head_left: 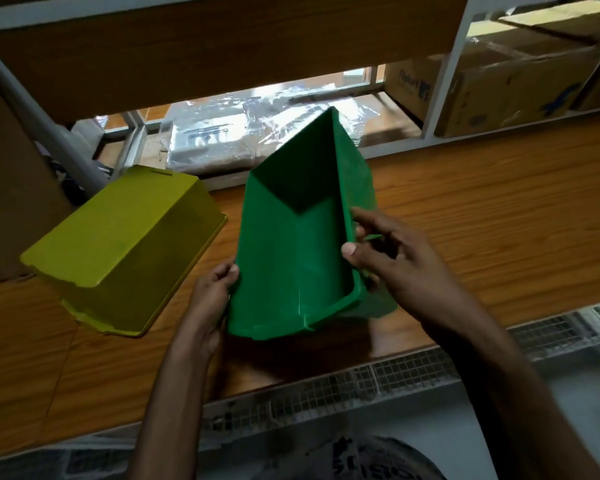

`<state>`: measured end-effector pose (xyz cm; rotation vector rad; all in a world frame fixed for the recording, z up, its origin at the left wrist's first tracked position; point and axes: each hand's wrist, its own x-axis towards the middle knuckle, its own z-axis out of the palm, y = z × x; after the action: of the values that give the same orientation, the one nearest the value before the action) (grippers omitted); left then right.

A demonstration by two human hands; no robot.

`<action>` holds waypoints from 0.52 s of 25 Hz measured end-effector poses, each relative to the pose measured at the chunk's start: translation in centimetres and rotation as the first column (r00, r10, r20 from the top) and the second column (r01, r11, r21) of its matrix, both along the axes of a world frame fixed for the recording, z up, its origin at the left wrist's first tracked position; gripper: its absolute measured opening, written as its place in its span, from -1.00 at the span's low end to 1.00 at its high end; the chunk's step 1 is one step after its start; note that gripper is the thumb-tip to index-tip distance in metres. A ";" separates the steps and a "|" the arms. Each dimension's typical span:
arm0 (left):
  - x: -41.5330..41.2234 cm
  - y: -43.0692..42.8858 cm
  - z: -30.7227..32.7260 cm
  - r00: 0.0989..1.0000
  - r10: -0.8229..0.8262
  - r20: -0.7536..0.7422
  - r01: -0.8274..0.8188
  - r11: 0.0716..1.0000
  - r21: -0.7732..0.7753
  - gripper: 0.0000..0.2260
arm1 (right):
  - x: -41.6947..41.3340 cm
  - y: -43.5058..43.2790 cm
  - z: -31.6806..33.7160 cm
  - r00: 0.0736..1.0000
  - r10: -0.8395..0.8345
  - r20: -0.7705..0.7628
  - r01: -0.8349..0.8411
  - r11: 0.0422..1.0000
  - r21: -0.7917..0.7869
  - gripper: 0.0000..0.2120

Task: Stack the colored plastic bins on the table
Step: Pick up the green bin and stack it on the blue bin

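The green bin (291,258) was held up over the wooden table (482,209), tipped so that its open side faced the person and its far end rose higher than its near end. The left hand (212,289) gripped the bin's left wall close to the near corner, fingers curled round the edge. The right hand (388,258) gripped the right wall, its thumb hooked over the rim onto the inside and the other fingers wrapped round the outside.

The yellow bin (118,251) lay upside down on the table to the left, base upward, just beside the green bin and seemingly not touching it.

Beyond the table's far edge lay a plastic-wrapped package (222,133), and to the far right a cardboard box (499,84) sat on a shelf. A strip of wire mesh (395,372) ran along the table's near edge.
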<state>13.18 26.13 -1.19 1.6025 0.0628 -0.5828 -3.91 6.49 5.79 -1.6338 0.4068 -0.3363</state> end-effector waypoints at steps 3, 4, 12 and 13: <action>-1.9 -0.1 -0.7 0.999 0.028 0.022 -0.028 1.000 -0.008 -0.71 | -1.1 -0.2 -0.9 0.998 0.018 -0.054 -0.026 0.986 -0.164 -0.46; -2.5 0.1 -0.8 0.999 0.031 0.035 -0.030 0.999 -0.017 -0.71 | -1.4 -0.8 -0.9 0.998 -0.001 -0.055 -0.007 0.990 -0.144 -0.47; -5.0 0.8 3.8 0.995 0.003 0.103 0.023 0.969 -0.248 -0.75 | -6.7 -4.2 -2.3 0.991 -0.105 -0.080 0.130 0.889 0.439 -0.60; -5.8 0.5 4.7 0.993 -0.014 0.116 0.045 0.962 -0.270 -0.74 | -7.8 -3.9 -2.6 0.990 -0.111 -0.091 0.142 0.845 0.516 -0.59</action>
<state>7.35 26.61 3.52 1.3662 -0.1219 -0.4988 -11.68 2.63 3.24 -1.0846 0.5958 -0.2484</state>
